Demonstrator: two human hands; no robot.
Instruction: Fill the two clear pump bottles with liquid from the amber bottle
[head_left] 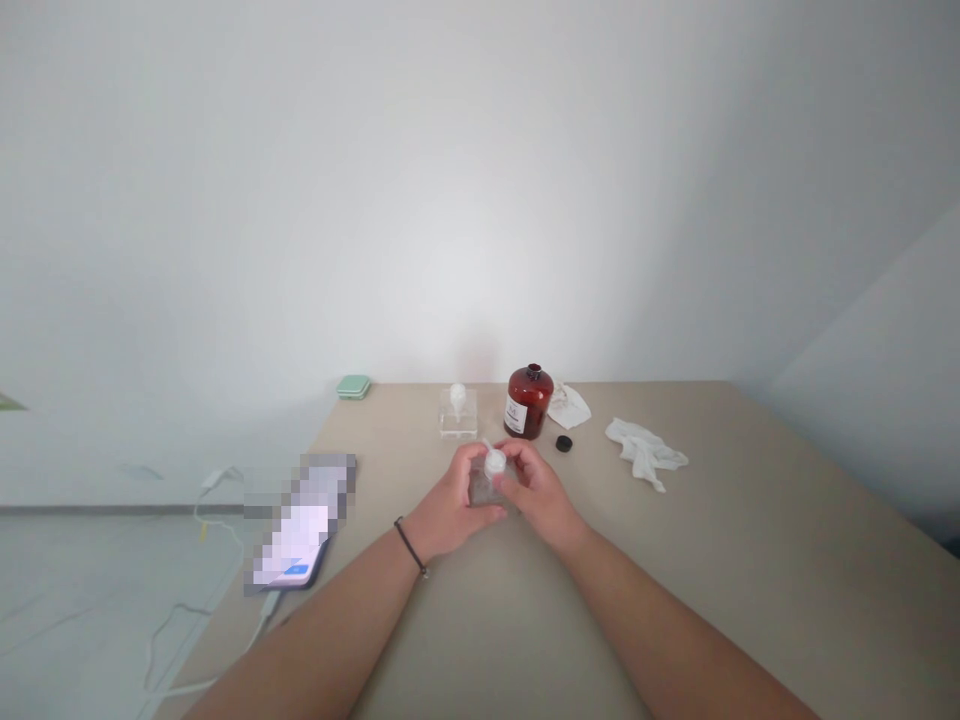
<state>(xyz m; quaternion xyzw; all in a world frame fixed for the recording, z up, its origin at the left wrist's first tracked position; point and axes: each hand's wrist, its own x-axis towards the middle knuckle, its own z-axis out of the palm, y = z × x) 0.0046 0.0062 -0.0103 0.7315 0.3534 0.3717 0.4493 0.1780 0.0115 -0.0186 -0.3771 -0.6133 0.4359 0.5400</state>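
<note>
Near the middle of the table, a small clear bottle with a white pump top [495, 462] is between my two hands. My left hand [457, 505] wraps round its left side, the thumb lying along the near face. On the other side, my right hand [541, 490] grips the bottle with its thumb close under the white top. Part of the bottle's body is covered by fingers. Just behind stands a brown glass bottle [536, 400] with a white label and an uncapped neck. A black cap [564, 443] lies to its right.
Behind my left hand stands a clear square container [450, 425] with a white rounded top. White crumpled tissues [646, 452] lie to the right, another [570, 408] behind the brown bottle. A phone [300, 525] with a cable lies left. A green case [353, 387] sits at the back-left corner.
</note>
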